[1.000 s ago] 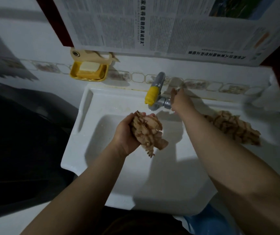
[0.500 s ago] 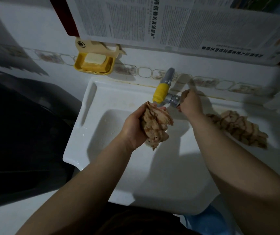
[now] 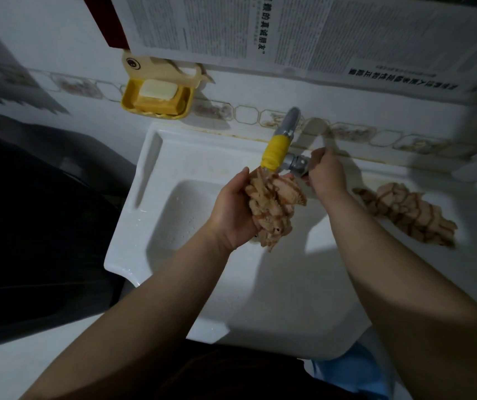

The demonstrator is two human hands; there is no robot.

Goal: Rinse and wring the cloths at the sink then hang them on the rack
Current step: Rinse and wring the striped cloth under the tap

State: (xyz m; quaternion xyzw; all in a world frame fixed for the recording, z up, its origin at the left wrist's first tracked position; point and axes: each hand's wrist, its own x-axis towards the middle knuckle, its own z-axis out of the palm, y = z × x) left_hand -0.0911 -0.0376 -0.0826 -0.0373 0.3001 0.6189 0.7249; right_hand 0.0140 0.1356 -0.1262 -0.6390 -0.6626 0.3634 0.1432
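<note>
— Hands first: the left hand is clenched round a bunched cloth, holding it right under the yellow-sleeved spout of the tap, over the basin of the sink.

— And the right hand?

— Up at the tap's metal valve, fingers curled on what looks like the handle. I can't see any water running.

— Where's the other one?

— A second cloth lies crumpled on the sink's right ledge, well apart from both hands. No rack in sight from here.

— How will that cloth behave?

— Soft and floppy, I'd guess, heavier once soaked, and it will sag out of a loose grip. Best taken in a full fist round the middle of the bundle, as now, then one fist at each end to twist it.

— Anything else about?

— A yellow soap dish on the wall, and newspaper stuck above.
</note>
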